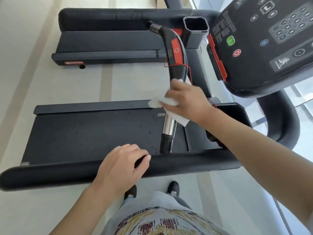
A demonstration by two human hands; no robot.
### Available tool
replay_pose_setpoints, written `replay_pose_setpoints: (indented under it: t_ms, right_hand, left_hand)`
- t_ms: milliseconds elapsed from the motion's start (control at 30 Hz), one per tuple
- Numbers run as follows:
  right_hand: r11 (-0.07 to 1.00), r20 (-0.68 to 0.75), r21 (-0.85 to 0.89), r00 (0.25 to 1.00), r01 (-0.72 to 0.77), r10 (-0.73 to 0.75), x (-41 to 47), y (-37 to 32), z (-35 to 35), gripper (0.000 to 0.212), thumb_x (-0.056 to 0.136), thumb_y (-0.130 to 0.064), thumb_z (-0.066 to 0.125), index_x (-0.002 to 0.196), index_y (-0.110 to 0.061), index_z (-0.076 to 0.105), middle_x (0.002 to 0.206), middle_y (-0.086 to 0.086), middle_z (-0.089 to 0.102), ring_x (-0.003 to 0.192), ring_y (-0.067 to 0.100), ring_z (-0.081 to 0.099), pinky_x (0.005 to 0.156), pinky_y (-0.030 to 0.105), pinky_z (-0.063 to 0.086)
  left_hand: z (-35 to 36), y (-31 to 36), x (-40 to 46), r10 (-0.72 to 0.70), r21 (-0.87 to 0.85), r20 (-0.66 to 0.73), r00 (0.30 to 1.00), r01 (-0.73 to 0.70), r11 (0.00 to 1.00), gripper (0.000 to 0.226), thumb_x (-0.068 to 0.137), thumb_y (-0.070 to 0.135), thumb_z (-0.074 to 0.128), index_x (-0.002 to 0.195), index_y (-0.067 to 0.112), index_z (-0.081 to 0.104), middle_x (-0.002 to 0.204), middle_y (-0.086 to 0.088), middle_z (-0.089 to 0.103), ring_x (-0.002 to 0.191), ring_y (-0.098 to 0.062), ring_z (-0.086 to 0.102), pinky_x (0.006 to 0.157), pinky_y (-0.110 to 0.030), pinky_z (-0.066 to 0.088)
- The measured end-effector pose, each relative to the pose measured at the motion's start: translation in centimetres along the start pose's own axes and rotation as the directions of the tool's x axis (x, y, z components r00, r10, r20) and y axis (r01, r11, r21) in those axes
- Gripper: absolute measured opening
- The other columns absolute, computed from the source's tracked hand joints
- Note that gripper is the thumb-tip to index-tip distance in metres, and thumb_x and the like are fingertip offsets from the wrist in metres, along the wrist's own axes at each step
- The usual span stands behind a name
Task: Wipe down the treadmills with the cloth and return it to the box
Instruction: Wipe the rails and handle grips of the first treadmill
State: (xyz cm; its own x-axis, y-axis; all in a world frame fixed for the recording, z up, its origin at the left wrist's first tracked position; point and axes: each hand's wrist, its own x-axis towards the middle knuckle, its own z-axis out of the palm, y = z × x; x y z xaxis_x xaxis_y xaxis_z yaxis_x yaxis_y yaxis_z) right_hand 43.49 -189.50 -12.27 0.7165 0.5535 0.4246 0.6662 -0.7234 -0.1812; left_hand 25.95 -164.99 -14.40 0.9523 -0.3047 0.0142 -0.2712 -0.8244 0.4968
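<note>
Looked like a gym or fitness room. Held two long black treadmills side by side, a near one (91,133) and a far one (108,39), on pale smooth flooring (132,82). Showed a dark button-covered control console (271,39) at right, with curved black-and-red handlebars (176,53) and bright window glass (301,94) beyond.

Right hand (184,99) reaches forward and across, arm extended from lower right, fingers (171,107) curled closed around the cloth (169,100), back of hand up. Left hand (122,165) lower, palm down, fingers loosely bent, holding nothing. Both forearms bare.
</note>
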Motion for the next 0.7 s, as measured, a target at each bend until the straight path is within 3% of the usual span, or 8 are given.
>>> replay_pose_setpoints:
  t_ms: [67, 133, 233, 400, 467, 567, 700]
  right_hand:
    - [0.976, -0.083, 0.050, 0.973, -0.212, 0.216, 2.8, 1.8, -1.0, 0.037, 0.093, -0.051, 0.065, 0.088, -0.014, 0.069, 0.092, 0.002, 0.054, 0.070, 0.024, 0.056, 0.058, 0.040, 0.052]
    - [0.940, -0.127, 0.092, 0.933, -0.328, 0.338, 4.2, 2.3, -0.8, 0.035, 0.092, -0.050, 0.065, 0.088, -0.015, 0.067, 0.095, 0.001, 0.054, 0.071, 0.025, 0.057, 0.061, 0.042, 0.053]
    - [0.945, -0.135, 0.088, 0.936, -0.316, 0.326, 2.9, 0.4, 0.2, 0.033, 0.091, -0.046, 0.065, 0.085, -0.014, 0.064, 0.092, 0.002, 0.052, 0.070, 0.023, 0.052, 0.055, 0.038, 0.048]
    - [0.982, 0.127, 0.159, 0.988, -0.103, 0.083, -3.4, -2.8, 0.0, 0.026, 0.092, -0.042, 0.073, 0.091, -0.016, 0.069, 0.092, -0.002, 0.051, 0.068, 0.021, 0.054, 0.051, 0.038, 0.048]
    - [0.955, 0.140, 0.239, 0.980, -0.173, 0.142, -4.3, -2.7, -1.0, 0.030, 0.094, -0.047, 0.069, 0.094, -0.018, 0.070, 0.092, -0.006, 0.051, 0.068, 0.017, 0.054, 0.056, 0.040, 0.049]
    - [0.883, 0.062, 0.316, 0.936, -0.347, 0.346, -3.2, -1.3, -3.2, 0.028, 0.096, -0.044, 0.069, 0.096, -0.016, 0.070, 0.093, -0.007, 0.050, 0.074, 0.014, 0.057, 0.064, 0.039, 0.052]
    - [0.833, -0.116, 0.331, 0.857, -0.443, 0.501, 1.6, 1.2, -5.6, 0.023, 0.099, -0.037, 0.070, 0.102, -0.014, 0.071, 0.098, -0.004, 0.051, 0.083, 0.003, 0.054, 0.069, 0.014, 0.043]
  left_hand:
    - [0.1, 0.1, 0.2, -0.031, -0.004, 0.026, 0.999, 0.031, 1.000, 0.042, 0.103, 0.050, 0.038, 0.090, 0.033, 0.074, 0.080, 0.018, 0.061, 0.077, -0.009, 0.056, 0.073, -0.027, 0.048]
    - [0.1, 0.1, 0.6, -0.065, 0.000, 0.058, 0.996, 0.065, 0.998, 0.044, 0.102, 0.052, 0.037, 0.085, 0.031, 0.072, 0.079, 0.016, 0.061, 0.078, -0.009, 0.057, 0.070, -0.028, 0.049]
    - [0.1, 0.0, 1.9, -0.105, -0.012, 0.093, 0.990, 0.106, 0.994, 0.038, 0.105, 0.047, 0.045, 0.079, 0.028, 0.065, 0.078, 0.011, 0.060, 0.074, -0.011, 0.057, 0.067, -0.031, 0.050]
    - [-0.9, 1.1, 5.8, -0.086, -0.097, 0.018, 0.996, 0.087, 0.991, 0.016, 0.103, 0.033, 0.058, 0.108, 0.036, 0.073, 0.089, 0.020, 0.063, 0.081, -0.003, 0.061, 0.072, -0.025, 0.050]
    - [-1.3, 1.2, 8.1, -0.072, -0.120, 0.007, 0.997, 0.072, 0.990, 0.020, 0.103, 0.030, 0.059, 0.118, 0.037, 0.070, 0.092, 0.023, 0.063, 0.085, -0.001, 0.062, 0.076, -0.027, 0.053]
    - [-1.7, 1.3, 11.9, -0.078, -0.166, 0.006, 0.997, 0.078, 0.983, 0.030, 0.104, 0.028, 0.057, 0.132, 0.039, 0.062, 0.102, 0.023, 0.064, 0.092, -0.002, 0.063, 0.082, -0.032, 0.056]
    - [-1.6, 2.3, 17.0, -0.025, -0.231, -0.068, 0.997, 0.009, 0.973, 0.041, 0.105, 0.033, 0.058, 0.146, 0.030, 0.052, 0.127, 0.015, 0.062, 0.101, -0.006, 0.063, 0.087, -0.038, 0.057]
